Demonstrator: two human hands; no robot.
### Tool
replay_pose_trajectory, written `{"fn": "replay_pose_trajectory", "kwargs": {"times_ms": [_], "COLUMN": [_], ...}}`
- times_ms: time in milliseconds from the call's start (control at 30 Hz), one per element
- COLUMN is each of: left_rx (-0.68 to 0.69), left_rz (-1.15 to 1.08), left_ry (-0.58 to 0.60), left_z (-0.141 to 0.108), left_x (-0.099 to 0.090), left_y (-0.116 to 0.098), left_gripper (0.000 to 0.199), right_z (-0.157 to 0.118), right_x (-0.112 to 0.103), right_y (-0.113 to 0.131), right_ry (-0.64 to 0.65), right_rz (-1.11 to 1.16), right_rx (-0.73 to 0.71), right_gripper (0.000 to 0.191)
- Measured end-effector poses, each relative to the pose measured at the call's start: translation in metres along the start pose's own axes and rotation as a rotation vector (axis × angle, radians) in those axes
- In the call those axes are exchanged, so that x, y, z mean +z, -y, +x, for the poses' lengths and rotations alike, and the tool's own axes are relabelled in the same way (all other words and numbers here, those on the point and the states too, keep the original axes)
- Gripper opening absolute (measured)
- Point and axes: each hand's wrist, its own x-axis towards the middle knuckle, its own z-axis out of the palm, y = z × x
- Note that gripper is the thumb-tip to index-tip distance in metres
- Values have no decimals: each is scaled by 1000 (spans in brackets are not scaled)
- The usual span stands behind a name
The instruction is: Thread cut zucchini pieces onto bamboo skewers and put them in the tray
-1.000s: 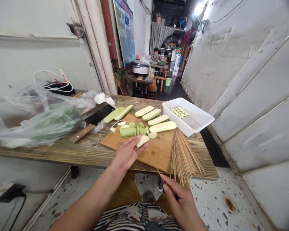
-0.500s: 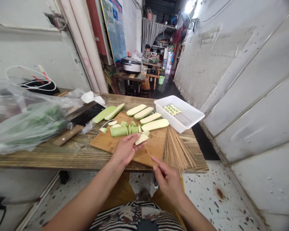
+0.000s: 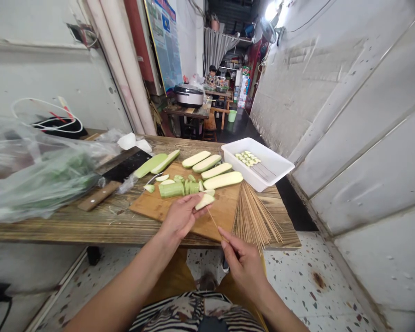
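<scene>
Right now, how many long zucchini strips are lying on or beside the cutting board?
6. Four zucchini strips lie in a row across the cutting board; two more lie on the wooden table just past its far left edge.

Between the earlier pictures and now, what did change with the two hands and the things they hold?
The right hand moved forward, toward the left hand, still pinching the wooden skewer, whose tip stays at the squash slice in the left hand. Nothing was taken or let go. The squash pieces on the cutting board and the white tray stayed as they were.
</scene>
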Motion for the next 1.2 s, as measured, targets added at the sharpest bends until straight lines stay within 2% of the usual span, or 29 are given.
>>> {"fn": "replay_pose_trajectory", "kwargs": {"times_ms": [367, 1200], "left_rx": [10, -14], "left_rz": [39, 100], "left_ry": [37, 70], "left_z": [0, -3], "left_x": [-2, 0], "left_y": [3, 7], "left_gripper": [4, 9], "right_z": [0, -1], "right_x": [-1, 0], "right_y": [-1, -4], "right_ry": [-6, -41], "right_rz": [-5, -54], "right_rx": [-6, 7], "right_gripper": [32, 35]}}
